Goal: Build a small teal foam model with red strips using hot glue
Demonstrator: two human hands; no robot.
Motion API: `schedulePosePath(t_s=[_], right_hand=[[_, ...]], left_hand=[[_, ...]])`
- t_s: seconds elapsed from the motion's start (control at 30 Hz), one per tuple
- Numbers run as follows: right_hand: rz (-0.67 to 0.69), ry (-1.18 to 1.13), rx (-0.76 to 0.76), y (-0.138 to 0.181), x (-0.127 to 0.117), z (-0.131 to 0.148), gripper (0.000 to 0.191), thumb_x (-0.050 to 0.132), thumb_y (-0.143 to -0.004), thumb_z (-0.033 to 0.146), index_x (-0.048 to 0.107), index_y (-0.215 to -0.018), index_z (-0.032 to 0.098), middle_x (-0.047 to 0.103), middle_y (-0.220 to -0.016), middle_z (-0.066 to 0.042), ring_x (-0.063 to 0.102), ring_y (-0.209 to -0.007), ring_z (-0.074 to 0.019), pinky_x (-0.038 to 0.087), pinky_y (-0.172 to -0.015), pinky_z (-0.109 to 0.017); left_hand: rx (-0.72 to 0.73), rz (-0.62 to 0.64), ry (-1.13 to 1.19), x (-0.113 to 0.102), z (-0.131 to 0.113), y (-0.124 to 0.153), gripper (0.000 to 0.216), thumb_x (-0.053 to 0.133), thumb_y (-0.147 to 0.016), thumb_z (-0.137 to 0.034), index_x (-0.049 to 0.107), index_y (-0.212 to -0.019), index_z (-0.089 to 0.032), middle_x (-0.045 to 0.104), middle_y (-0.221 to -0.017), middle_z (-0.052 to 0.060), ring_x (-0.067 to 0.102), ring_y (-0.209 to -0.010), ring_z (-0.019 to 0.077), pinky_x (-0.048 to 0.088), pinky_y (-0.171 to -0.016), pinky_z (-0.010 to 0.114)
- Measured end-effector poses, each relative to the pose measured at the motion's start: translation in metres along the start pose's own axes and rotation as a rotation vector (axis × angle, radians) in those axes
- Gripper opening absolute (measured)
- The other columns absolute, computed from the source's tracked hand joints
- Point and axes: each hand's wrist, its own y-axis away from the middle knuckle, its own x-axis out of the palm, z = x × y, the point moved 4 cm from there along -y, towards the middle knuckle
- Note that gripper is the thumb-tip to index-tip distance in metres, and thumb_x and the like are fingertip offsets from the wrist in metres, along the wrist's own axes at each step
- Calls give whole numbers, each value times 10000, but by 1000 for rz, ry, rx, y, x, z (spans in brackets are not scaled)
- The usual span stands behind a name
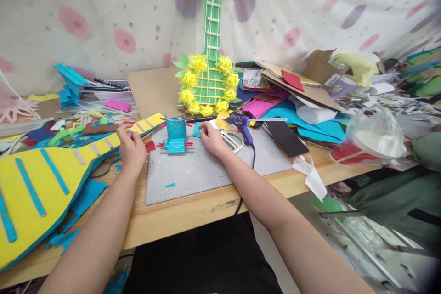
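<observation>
The left hand (132,143) is resting, fingers bent, at the yellow guitar (65,158), perhaps steadying its neck; the right hand (211,138) is meeting a blue scrap (197,129). I cannot tell whether either is gripping. Between them, a blue piece (176,131) is sitting on the mat (200,174), seemingly for easy reach.

Phone (286,138): dark screen up, set back from the surface's (186,211) front edge.
Cup (358,149): red and white, bagged, near the front edge.
White scrap (314,180): overhanging the front edge.
Green lute (212,23): upright toward the back edge, yellow flowers (198,63) around its body.
Curtain (275,36): flowered, behind the back edge.
</observation>
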Motion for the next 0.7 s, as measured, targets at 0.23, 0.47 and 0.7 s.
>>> schedulePosePath(t_s=[0.23,0.47,0.7], right_hand=[[-82,378,-128,-5,-7,-4,450,590,-774,353,533,-1170,146,598,-1115,-127,491,-1077,-268,352,-940,-387],[-13,473,-191,-2,-1,-3,572,607,-771,418,484,-1262,150,576,-1189,-135,472,-1128,-280,323,-966,-406],[-15,412,-212,1,2,-3,603,626,-745,421,480,-1266,155,562,-1198,-148,485,-1096,-286,342,-941,-413]], left_hand=[[15,244,214,21,-1,8,430,567,-736,-390,387,-1081,-208,525,-901,31,558,-776,147,478,-674,299],[63,503,-29,27,-20,30,935,733,-567,-466,270,-1344,-230,516,-1184,113,574,-957,217,477,-821,406],[62,528,-7,28,-15,29,968,740,-559,-442,262,-1377,-239,534,-1193,114,573,-990,218,476,-815,375]])
